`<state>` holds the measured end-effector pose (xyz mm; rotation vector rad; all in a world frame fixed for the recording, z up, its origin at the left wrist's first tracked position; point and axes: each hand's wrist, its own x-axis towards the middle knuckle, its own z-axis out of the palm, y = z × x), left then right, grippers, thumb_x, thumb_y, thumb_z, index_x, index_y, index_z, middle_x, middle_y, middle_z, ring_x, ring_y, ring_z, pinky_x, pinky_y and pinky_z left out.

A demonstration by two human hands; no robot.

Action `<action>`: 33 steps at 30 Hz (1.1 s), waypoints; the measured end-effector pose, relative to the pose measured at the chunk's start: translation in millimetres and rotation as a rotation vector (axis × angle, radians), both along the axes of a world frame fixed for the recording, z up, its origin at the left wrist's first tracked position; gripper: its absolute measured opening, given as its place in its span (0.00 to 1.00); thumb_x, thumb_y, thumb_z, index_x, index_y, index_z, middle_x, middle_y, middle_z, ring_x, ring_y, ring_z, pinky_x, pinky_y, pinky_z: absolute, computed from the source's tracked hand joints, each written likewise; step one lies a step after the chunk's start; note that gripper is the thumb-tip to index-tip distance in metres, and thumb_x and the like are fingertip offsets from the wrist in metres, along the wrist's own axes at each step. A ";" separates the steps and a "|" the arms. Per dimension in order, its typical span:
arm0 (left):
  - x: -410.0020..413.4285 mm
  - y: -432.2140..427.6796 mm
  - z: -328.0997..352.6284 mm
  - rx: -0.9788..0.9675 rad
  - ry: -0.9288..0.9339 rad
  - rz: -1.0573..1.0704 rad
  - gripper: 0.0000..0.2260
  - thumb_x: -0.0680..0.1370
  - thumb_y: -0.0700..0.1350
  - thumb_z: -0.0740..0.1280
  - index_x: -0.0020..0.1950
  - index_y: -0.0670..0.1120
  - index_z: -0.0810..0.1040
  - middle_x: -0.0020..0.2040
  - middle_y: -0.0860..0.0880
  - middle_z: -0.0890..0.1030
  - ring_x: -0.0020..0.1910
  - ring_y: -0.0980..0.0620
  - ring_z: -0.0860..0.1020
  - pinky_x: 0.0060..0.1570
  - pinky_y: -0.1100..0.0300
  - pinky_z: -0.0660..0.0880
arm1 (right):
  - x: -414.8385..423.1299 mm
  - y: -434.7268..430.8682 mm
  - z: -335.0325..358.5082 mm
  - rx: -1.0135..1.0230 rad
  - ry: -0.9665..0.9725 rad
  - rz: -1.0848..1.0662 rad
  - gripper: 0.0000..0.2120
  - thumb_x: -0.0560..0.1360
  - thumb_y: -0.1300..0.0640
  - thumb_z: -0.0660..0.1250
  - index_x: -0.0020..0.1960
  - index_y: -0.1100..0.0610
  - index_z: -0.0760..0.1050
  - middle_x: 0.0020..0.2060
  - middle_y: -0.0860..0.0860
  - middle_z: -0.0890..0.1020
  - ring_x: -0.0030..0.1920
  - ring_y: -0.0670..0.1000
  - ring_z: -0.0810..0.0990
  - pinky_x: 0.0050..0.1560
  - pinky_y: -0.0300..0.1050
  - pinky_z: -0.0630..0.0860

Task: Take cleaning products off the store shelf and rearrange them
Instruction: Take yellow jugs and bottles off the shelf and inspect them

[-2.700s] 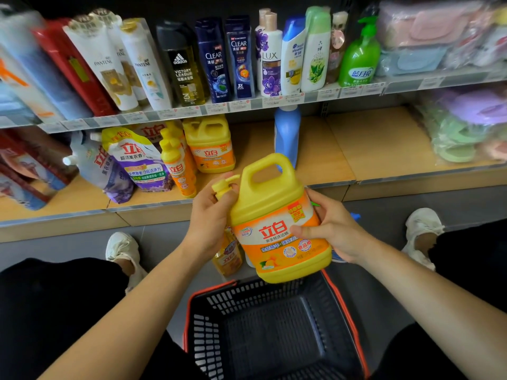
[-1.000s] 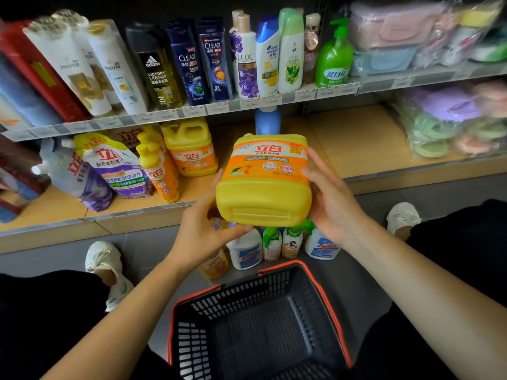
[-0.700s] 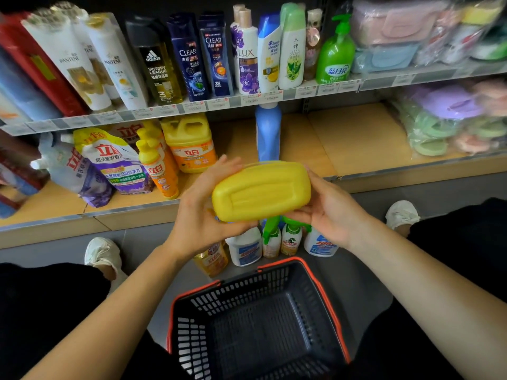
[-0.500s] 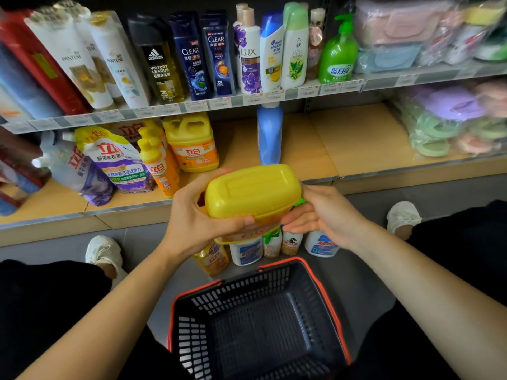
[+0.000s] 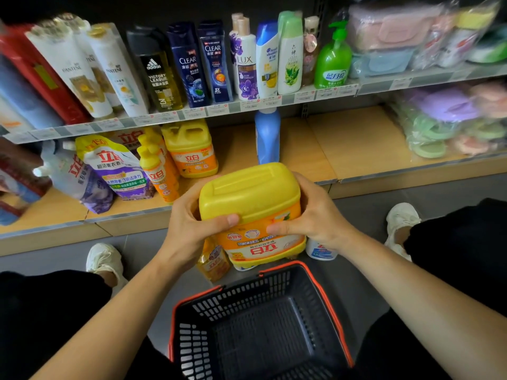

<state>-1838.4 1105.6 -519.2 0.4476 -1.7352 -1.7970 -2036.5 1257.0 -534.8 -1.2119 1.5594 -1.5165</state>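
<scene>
Gripping the upturned yellow detergent jug point(image 5: 253, 212) above the basket point(image 5: 326, 297), left hand point(image 5: 189, 223) and right hand point(image 5: 315, 215) curl around its sides; it looks heavy, stiff and smooth, so its handle would hold better.

Dark bottle point(image 5: 162, 75): reads "adidas VICTORY LEAGUE", with a "3" lower down. Left of it, white tube point(image 5: 79, 75) and second white tube point(image 5: 118, 69): "PANTENE". Right of it, navy bottle point(image 5: 189, 64): "CLEAR"; second navy bottle point(image 5: 216, 61): "CLEAR", "3X"; white bottle point(image 5: 245, 67): "LUX". Below it, pouch point(image 5: 118, 165): "立白", "150"; yellow shelf jug point(image 5: 192, 152): "立白". Further below, upturned yellow jug point(image 5: 255, 215): "立白", inverted
</scene>
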 end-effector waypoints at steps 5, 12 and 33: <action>-1.5 2.2 5.6 -0.414 -0.187 0.015 0.33 0.65 0.55 0.77 0.67 0.47 0.77 0.64 0.50 0.80 0.64 0.52 0.78 0.59 0.50 0.78 | 6.7 5.3 0.4 0.009 0.155 -0.034 0.42 0.58 0.50 0.86 0.69 0.43 0.74 0.62 0.43 0.81 0.63 0.46 0.79 0.62 0.47 0.78; -9.3 23.0 1.1 -0.828 -0.195 -0.032 0.29 0.76 0.53 0.72 0.75 0.46 0.72 0.71 0.49 0.75 0.71 0.50 0.73 0.67 0.44 0.72 | 19.2 8.2 6.6 0.113 0.371 -0.097 0.38 0.56 0.41 0.83 0.63 0.33 0.73 0.55 0.33 0.81 0.58 0.38 0.79 0.55 0.37 0.77; -12.3 23.6 -24.1 -1.226 0.004 0.185 0.18 0.79 0.42 0.73 0.68 0.41 0.79 0.69 0.44 0.78 0.68 0.48 0.77 0.62 0.49 0.78 | 19.9 4.4 -3.5 0.144 0.233 -0.185 0.40 0.56 0.43 0.84 0.65 0.45 0.77 0.52 0.42 0.84 0.55 0.43 0.82 0.57 0.52 0.80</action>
